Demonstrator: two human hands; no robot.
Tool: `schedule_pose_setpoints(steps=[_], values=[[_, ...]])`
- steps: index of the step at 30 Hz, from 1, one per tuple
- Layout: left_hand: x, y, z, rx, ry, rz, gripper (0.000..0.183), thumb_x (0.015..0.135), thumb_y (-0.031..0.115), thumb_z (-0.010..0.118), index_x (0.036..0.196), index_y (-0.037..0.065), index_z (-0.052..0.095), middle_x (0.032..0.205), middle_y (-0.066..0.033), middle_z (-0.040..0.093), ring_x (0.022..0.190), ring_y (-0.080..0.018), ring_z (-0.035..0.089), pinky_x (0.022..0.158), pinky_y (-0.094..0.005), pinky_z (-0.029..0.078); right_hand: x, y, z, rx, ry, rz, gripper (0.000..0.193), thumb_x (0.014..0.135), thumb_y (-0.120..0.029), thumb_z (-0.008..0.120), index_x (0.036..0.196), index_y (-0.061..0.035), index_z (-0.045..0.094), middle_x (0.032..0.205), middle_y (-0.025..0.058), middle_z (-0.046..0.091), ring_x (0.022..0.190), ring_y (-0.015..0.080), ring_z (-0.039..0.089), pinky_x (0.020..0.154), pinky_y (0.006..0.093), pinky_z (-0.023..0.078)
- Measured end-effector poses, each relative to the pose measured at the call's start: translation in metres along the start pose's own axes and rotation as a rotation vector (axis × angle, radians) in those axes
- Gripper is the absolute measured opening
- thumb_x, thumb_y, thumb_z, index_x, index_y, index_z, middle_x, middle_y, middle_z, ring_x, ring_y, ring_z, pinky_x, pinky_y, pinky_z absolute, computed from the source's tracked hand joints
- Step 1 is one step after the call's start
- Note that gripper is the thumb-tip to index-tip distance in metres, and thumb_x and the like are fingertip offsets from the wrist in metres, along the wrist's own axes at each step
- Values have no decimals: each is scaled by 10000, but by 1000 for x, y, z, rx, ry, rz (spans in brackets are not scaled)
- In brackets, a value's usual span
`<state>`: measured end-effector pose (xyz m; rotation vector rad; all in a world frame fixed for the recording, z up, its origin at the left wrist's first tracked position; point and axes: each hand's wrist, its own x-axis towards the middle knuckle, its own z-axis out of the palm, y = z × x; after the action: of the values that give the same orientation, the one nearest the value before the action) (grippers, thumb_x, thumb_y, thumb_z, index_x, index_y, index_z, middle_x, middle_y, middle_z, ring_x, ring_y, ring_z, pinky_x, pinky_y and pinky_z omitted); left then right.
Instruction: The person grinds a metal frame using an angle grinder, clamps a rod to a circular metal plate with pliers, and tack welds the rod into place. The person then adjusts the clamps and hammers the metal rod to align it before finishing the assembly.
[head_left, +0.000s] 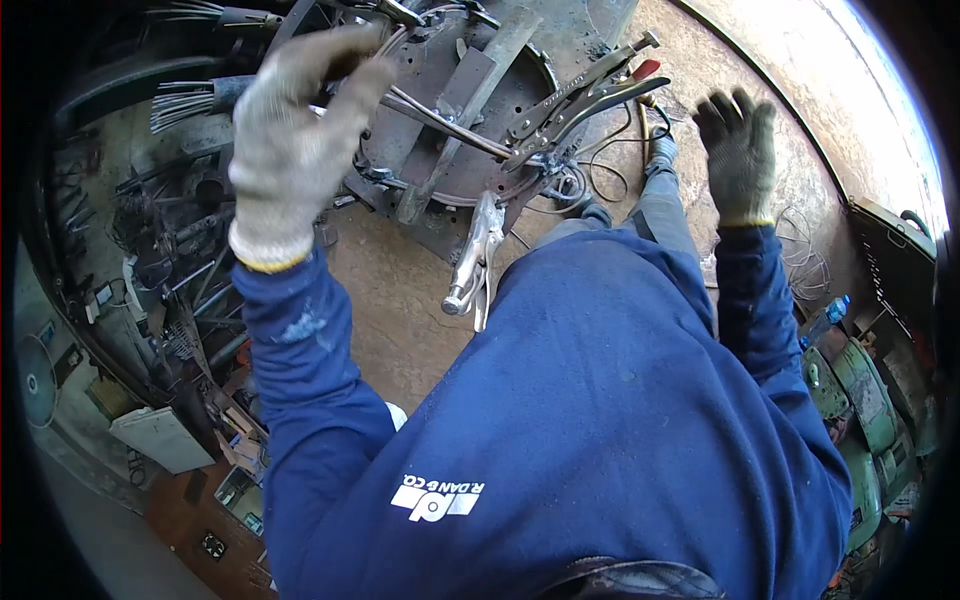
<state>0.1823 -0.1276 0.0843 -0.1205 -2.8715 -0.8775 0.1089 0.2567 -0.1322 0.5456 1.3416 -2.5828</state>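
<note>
Round drilled metal fixture (400,150) sits right before us

Our gloved left hand (298,145) is poised at its left side, thumb parted from fingers, seemingly empty; we cannot tell whether it touches anything. Our right hand (738,155) hangs well apart, fingers spread, holding nothing. Dark locking pliers (565,108) and silver locking pliers (476,252) bite near its edge, apparently to keep thin rods (450,124) in place.

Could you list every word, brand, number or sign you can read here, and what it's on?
I won't copy lettering or brands, but here is where it shows:
White logo with lettering: on the front of the blue top, large enough to read.
Stamped marking: along the handle of the long locking pliers, too small to read.
Plastic bottle: any print is too small to read.
</note>
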Motion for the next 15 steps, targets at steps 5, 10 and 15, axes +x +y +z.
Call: schedule_pose_setpoints(steps=[5,10,15], values=[[-37,-9,38,332,18,418,313,828,225,849,1099,83,782,1113,-107,730,1033,-320,696,884,-448,559,-19,21,-100,-293,219,182,624,1017,-494,635,1386,-3,522,1192,148,663,1020,252,665,950,399,540],[-39,-16,66,367,-4,452,357,764,248,867,1107,184,795,1103,-61,732,1106,-330,666,927,-489,517,-37,48,-166,-375,250,416,288,1040,-381,631,1076,-99,589,804,-30,533,649,93,492,588,264,422],[-42,-30,75,305,18,400,329,727,215,873,1044,204,783,1053,-18,738,1118,-317,662,902,-451,550,-50,69,-239,-609,219,572,235,1050,-359,613,1045,-129,565,780,-20,542,615,134,514,555,304,436]])
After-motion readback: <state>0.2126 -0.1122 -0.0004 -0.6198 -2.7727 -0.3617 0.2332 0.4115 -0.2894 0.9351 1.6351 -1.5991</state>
